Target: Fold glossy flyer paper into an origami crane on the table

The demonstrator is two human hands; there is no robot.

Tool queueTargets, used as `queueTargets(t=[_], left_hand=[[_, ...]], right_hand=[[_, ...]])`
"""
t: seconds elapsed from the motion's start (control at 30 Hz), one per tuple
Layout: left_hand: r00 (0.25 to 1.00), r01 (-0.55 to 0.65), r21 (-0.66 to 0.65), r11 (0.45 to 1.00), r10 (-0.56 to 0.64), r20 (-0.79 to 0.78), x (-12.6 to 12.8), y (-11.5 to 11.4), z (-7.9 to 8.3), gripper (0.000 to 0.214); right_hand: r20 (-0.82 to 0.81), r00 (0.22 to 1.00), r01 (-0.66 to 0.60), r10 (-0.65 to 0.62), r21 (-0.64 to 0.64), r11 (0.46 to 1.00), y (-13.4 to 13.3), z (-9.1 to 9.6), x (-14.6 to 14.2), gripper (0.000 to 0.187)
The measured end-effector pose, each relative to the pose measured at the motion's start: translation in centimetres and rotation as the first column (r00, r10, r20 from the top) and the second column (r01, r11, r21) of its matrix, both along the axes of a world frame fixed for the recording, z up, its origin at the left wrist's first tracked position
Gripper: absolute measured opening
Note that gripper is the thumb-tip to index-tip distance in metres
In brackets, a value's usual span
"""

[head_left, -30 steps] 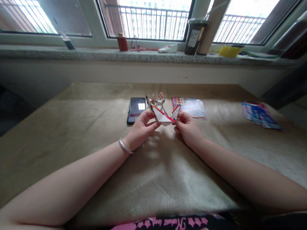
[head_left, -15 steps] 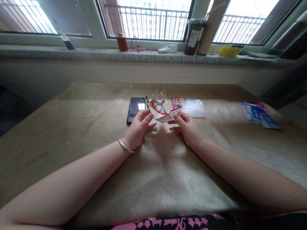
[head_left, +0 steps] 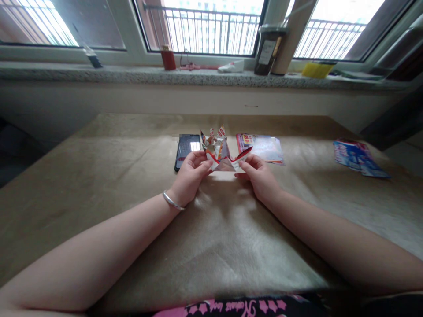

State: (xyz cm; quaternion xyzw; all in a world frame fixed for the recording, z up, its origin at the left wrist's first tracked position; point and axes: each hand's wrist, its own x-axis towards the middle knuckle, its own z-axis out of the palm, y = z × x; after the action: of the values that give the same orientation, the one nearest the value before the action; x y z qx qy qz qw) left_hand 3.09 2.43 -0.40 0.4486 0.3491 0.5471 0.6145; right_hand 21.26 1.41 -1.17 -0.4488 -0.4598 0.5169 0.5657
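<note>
We pinch a folded paper piece between left hand and right hand, just above the counter, phone beside

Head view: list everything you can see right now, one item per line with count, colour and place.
folded paper piece: one, white with red print, held between both hands above the table
folded paper figure: one, white and red, on the table just behind the hands
phone: one, black, on the table left of the figure
leaflet: one, red and pale blue, flat on the table right of the figure
blue leaflet: one, blue and pink, far right of the table
table: one, tan covering
red cup: one, on the windowsill
dark jar: one, on the windowsill
yellow thing: one, right on the windowsill
bracelet: one, silver, left wrist
left hand: pinches the piece's left end
right hand: pinches its right end
</note>
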Motion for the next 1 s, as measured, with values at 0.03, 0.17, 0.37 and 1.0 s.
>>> queueTargets(t=[0.03,0.17,0.37,1.0], left_hand=[[1.0,-0.01,0.002,1.0,0.01,-0.023,0.0,-0.01,0.01,0.035],[0.993,-0.035,0.022,0.999,0.037,-0.11,-0.06,-0.04,0.02,0.032],[0.986,0.024,0.052,0.998,-0.015,-0.168,-0.13,-0.11,0.16,0.032],[0.983,0.155,0.018,0.988,-0.152,-0.107,-0.06,0.09,-0.5,0.039]], right_hand=[[0.025,1.0,-0.004,0.003,0.016,1.0,0.06,-0.12,0.02,0.031],[0.171,0.985,-0.004,-0.011,0.088,0.996,0.28,-0.47,0.15,0.029],[0.323,0.945,0.031,-0.053,0.072,0.997,0.0,-0.07,0.13,0.03],[0.224,0.974,-0.084,0.042,0.183,0.979,-0.09,-0.36,-0.59,0.024]])
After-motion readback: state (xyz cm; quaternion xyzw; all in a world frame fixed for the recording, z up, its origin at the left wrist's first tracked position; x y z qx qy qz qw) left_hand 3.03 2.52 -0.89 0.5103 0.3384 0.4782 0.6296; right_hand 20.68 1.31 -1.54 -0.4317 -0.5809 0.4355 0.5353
